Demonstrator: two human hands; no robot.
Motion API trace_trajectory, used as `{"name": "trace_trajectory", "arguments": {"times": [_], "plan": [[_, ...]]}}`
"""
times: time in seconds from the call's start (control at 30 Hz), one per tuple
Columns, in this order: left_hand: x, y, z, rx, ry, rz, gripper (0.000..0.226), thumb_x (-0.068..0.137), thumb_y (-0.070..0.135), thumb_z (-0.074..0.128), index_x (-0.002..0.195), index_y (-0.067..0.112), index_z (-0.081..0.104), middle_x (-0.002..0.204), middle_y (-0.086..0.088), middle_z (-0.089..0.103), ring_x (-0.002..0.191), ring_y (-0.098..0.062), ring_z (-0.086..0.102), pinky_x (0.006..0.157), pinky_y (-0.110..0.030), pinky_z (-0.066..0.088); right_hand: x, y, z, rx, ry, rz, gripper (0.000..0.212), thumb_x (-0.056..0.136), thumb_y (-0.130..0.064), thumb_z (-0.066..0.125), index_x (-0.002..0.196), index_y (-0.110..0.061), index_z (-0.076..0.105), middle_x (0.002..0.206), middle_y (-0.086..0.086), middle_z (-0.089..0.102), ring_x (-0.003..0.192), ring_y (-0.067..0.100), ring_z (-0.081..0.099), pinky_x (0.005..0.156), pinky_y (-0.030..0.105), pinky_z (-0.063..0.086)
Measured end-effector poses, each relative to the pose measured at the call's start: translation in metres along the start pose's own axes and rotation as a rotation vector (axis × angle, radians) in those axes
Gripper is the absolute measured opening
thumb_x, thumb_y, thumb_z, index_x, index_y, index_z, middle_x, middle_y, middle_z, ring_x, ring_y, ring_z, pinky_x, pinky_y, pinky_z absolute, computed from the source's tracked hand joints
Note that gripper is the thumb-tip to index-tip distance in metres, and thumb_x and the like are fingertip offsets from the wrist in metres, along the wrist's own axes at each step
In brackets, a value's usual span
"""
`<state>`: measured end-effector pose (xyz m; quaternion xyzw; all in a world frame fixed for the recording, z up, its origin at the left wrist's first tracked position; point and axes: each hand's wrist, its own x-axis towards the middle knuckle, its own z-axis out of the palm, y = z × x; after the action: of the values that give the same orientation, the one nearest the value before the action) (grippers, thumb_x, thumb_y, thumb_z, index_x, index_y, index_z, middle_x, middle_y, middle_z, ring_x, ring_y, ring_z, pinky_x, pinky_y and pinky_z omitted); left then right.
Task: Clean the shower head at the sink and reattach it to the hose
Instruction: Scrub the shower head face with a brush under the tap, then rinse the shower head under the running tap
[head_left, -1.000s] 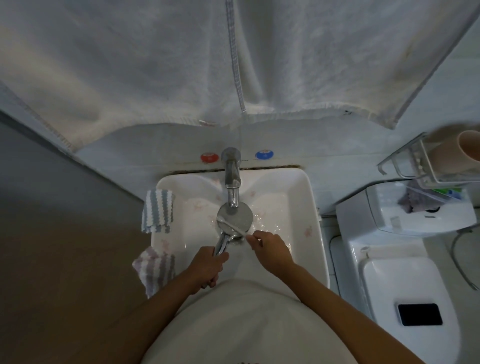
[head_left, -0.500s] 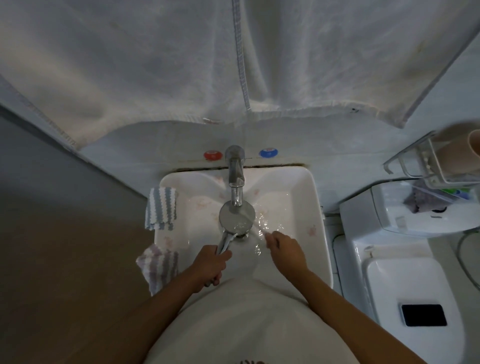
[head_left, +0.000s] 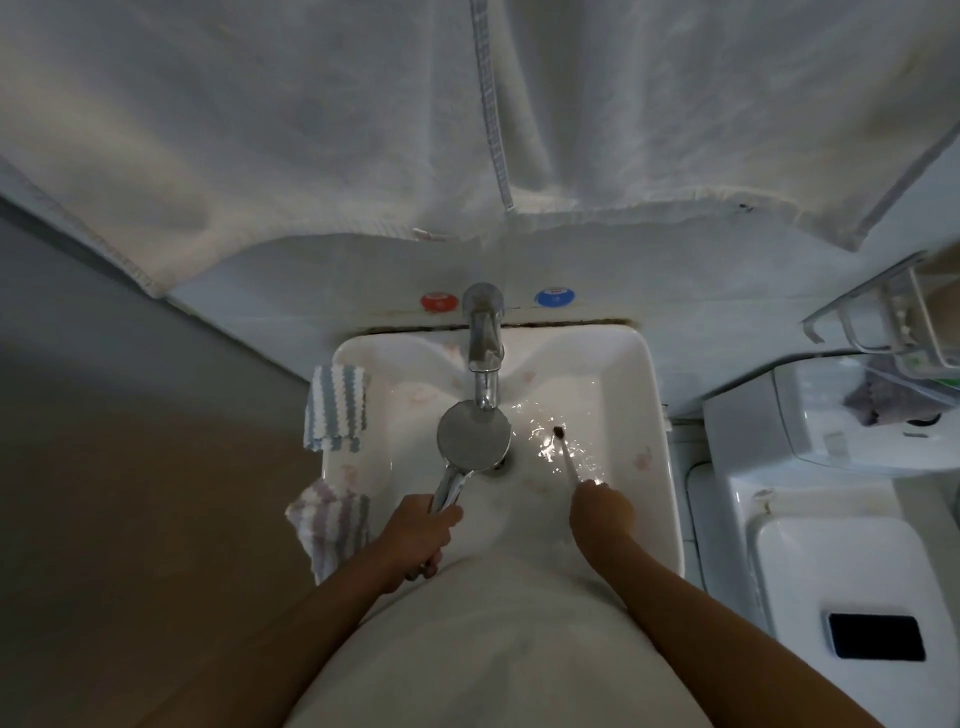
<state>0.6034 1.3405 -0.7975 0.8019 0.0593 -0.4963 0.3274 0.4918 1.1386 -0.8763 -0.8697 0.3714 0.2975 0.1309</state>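
A chrome shower head (head_left: 474, 434) with a round face is held over the white sink (head_left: 652, 415), just under the tap (head_left: 484, 358). My left hand (head_left: 420, 535) grips its handle. My right hand (head_left: 602, 517) holds a small brush (head_left: 567, 454) with a dark bristle tip, pointing away over the wet right side of the basin, apart from the shower head. No hose is visible.
Two striped cloths (head_left: 336, 408) (head_left: 332, 525) hang over the sink's left rim. Red (head_left: 439, 301) and blue (head_left: 555, 297) knobs sit behind the tap. A large white towel (head_left: 363, 130) hangs above. A toilet (head_left: 831, 545) stands to the right, a wire shelf (head_left: 893, 317) above it.
My right hand pulled the brush away from the shower head's face and moved right over the basin. The shower head shifted slightly under the tap. The left grip stays.
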Motion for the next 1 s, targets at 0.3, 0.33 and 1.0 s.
{"name": "trace_trajectory", "arguments": {"times": [0.3, 0.33, 1.0], "plan": [[0.006, 0.003, 0.000, 0.008, -0.019, 0.002, 0.020, 0.091, 0.026, 0.055, 0.076, 0.015, 0.047, 0.054, -0.001, 0.046, 0.035, -0.016, 0.042, 0.043, -0.019, 0.025, 0.003, 0.003, -0.001, -0.189, -0.079, -0.072, 0.029, 0.094, -0.016, 0.053, 0.121, -0.021, 0.062, 0.118, -0.002, 0.066, 0.108, 0.019, 0.066, 0.085, 0.030, 0.053], [0.008, 0.002, 0.001, 0.004, -0.023, -0.001, 0.020, 0.091, 0.027, 0.055, 0.077, 0.015, 0.048, 0.054, -0.001, 0.046, 0.035, -0.016, 0.042, 0.042, -0.019, 0.025, 0.003, 0.003, -0.001, -0.170, -0.070, -0.070, 0.028, 0.095, -0.017, 0.050, 0.121, -0.021, 0.062, 0.118, -0.001, 0.066, 0.108, 0.019, 0.066, 0.085, 0.030, 0.053], [0.017, 0.012, 0.014, -0.222, -0.091, 0.031, 0.055, 0.096, 0.056, 0.042, 0.121, 0.008, 0.048, 0.087, -0.011, 0.070, 0.066, -0.020, 0.068, 0.058, -0.031, 0.055, -0.009, -0.104, -0.075, 1.523, -0.114, -0.171, 0.026, 0.076, -0.017, 0.077, 0.092, -0.029, 0.062, 0.093, 0.005, 0.069, 0.083, 0.029, 0.068, 0.068, 0.047, 0.056]]}}
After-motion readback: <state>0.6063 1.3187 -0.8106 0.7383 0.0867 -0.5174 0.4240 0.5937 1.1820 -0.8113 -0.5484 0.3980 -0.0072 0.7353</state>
